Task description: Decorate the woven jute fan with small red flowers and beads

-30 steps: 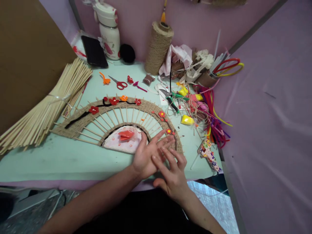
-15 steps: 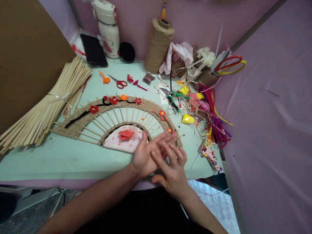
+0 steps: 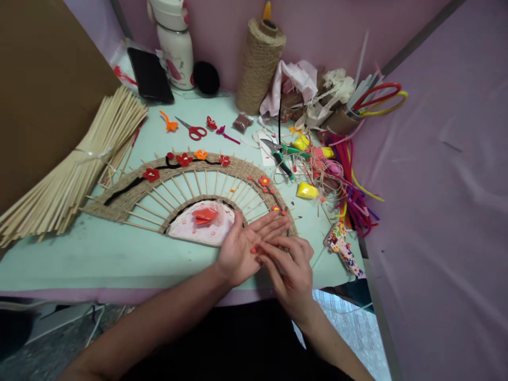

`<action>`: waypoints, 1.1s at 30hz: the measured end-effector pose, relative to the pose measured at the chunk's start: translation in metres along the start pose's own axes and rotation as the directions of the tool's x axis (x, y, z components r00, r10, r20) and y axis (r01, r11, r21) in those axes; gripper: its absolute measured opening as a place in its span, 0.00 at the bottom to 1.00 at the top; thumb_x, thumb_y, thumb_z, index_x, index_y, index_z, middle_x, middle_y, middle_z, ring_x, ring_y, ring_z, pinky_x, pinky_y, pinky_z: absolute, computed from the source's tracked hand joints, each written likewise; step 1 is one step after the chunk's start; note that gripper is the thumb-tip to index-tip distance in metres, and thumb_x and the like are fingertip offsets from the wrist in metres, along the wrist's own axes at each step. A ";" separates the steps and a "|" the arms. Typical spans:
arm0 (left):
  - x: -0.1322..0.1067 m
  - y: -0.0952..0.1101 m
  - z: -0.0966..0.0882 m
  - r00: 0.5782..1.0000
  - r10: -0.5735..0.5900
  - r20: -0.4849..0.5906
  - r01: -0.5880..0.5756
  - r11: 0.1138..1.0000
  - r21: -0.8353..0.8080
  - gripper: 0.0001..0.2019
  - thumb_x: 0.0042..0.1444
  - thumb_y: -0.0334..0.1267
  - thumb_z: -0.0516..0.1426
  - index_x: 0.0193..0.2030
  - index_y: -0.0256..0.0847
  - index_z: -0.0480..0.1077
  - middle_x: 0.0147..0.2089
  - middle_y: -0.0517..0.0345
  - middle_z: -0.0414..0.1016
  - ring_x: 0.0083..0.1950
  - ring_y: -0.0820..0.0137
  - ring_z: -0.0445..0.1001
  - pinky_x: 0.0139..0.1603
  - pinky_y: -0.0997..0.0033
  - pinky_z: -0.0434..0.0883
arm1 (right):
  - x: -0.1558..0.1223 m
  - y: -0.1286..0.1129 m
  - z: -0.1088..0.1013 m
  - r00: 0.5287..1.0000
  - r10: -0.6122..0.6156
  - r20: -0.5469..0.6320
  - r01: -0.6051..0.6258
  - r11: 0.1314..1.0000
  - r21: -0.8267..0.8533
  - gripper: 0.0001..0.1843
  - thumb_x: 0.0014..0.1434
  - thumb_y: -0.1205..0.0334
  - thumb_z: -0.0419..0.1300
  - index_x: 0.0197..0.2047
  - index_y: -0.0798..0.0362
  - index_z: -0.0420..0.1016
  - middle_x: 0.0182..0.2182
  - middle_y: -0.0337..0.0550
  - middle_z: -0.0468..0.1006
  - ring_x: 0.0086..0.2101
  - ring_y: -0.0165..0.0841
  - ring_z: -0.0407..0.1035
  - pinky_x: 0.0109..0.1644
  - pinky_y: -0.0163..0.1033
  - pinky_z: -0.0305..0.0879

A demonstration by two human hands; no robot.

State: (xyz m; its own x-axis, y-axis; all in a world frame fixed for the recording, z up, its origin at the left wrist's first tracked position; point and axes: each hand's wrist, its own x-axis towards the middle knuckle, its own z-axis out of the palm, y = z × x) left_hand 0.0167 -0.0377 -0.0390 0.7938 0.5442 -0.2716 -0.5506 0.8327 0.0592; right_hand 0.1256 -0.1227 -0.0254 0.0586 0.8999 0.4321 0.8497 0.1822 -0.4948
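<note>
My left hand point(image 3: 244, 248) lies palm up with its fingers stretched out, over the lower right of a woven fan point(image 3: 238, 161). On its palm rests a small red ball point(image 3: 253, 250), which looks like modelling clay. My right hand point(image 3: 291, 267) reaches over that palm, thumb and fingertips drawn together in a pinch just right of the ball. What the pinch holds, if anything, is hidden. The fan has stick ribs, twine weaving, and red and orange flowers. A packet of red clay point(image 3: 206, 216) sits on its pale half-round centre.
Left of the fan lies a bundle of sticks point(image 3: 75, 169). Scissors point(image 3: 195, 131), green-handled pruners point(image 3: 280, 159) and a yellow clay packet point(image 3: 307, 190) lie beyond it. A twine spool point(image 3: 260, 66) and a bottle point(image 3: 175, 55) stand behind; a glue gun point(image 3: 344, 248) is at right.
My right hand has gone from loosely spread fingers over the left palm to a pinch. The small red ball on the palm has come into view. My left hand stays nearly in place.
</note>
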 end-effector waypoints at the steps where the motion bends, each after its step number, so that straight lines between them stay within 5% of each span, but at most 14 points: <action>1: 0.000 -0.001 0.000 1.000 0.004 -0.003 -0.004 1.000 0.000 0.37 0.64 0.61 0.40 0.59 0.27 0.67 0.58 0.35 0.73 0.64 0.56 0.68 0.67 0.59 0.57 | 0.001 -0.001 0.001 1.000 0.001 0.007 -0.001 1.000 0.005 0.11 0.61 0.66 0.62 0.48 0.48 0.76 0.39 0.43 0.75 0.43 0.37 0.64 0.48 0.47 0.59; 8: -0.001 -0.004 0.001 1.000 0.013 -0.022 -0.013 1.000 0.002 0.40 0.63 0.64 0.39 0.66 0.29 0.57 0.57 0.34 0.73 0.64 0.53 0.67 0.68 0.52 0.52 | -0.001 -0.003 0.008 1.000 -0.005 0.004 0.004 1.000 0.029 0.08 0.60 0.68 0.63 0.43 0.49 0.79 0.35 0.41 0.77 0.39 0.35 0.65 0.44 0.45 0.58; 14: -0.002 -0.006 -0.002 1.000 -0.007 -0.025 0.006 1.000 -0.008 0.35 0.63 0.63 0.42 0.60 0.35 0.65 0.54 0.40 0.74 0.57 0.58 0.71 0.64 0.57 0.58 | 0.007 0.009 -0.003 0.995 0.087 -0.041 -0.078 0.982 0.174 0.11 0.60 0.70 0.63 0.44 0.48 0.78 0.36 0.40 0.78 0.39 0.34 0.70 0.46 0.45 0.63; 21: -0.003 -0.011 -0.003 0.997 -0.073 -0.012 0.073 0.996 0.056 0.30 0.63 0.60 0.46 0.55 0.35 0.70 0.50 0.41 0.74 0.55 0.56 0.72 0.60 0.54 0.62 | 0.036 0.063 -0.006 0.896 0.332 -0.296 -0.296 0.942 0.160 0.08 0.61 0.61 0.61 0.43 0.49 0.79 0.38 0.43 0.79 0.40 0.36 0.72 0.49 0.47 0.68; 33: -0.004 -0.018 -0.013 0.990 -0.129 0.065 0.117 0.980 0.162 0.23 0.60 0.53 0.55 0.50 0.35 0.73 0.41 0.48 0.73 0.40 0.65 0.73 0.42 0.66 0.66 | 0.049 0.079 0.007 0.849 0.457 -0.263 -0.404 0.884 0.233 0.10 0.59 0.62 0.62 0.45 0.51 0.78 0.37 0.42 0.79 0.40 0.34 0.72 0.51 0.45 0.66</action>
State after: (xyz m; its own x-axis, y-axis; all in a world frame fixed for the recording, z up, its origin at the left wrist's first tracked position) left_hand 0.0201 -0.0567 -0.0517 0.8731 0.4380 -0.2141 -0.4048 0.8960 0.1823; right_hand 0.1921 -0.0615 -0.0489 0.5763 0.7437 0.3389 0.6057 -0.1103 -0.7880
